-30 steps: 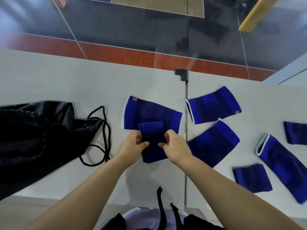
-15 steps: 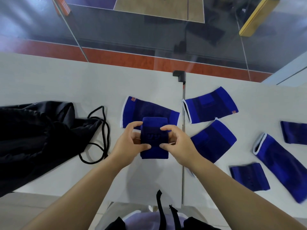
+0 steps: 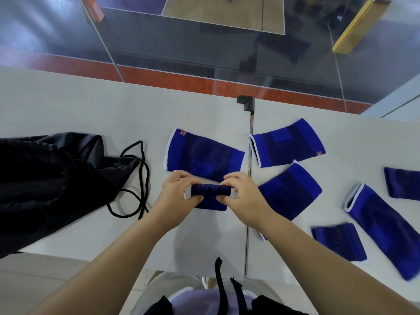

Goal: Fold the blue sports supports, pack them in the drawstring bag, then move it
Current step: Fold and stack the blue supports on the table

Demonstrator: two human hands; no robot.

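Since before, the band point(image 3: 210, 196) was folded over; left hand point(image 3: 176, 196) and right hand point(image 3: 242, 196) pinched its ends (fingers clamped on it).

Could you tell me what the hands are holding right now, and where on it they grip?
Both hands hold one small blue support: the left hand pinches its left end, the right hand its right end.

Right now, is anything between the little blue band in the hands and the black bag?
Only the bag's black cord lies on the table between the folded wristband and the drawstring bag.
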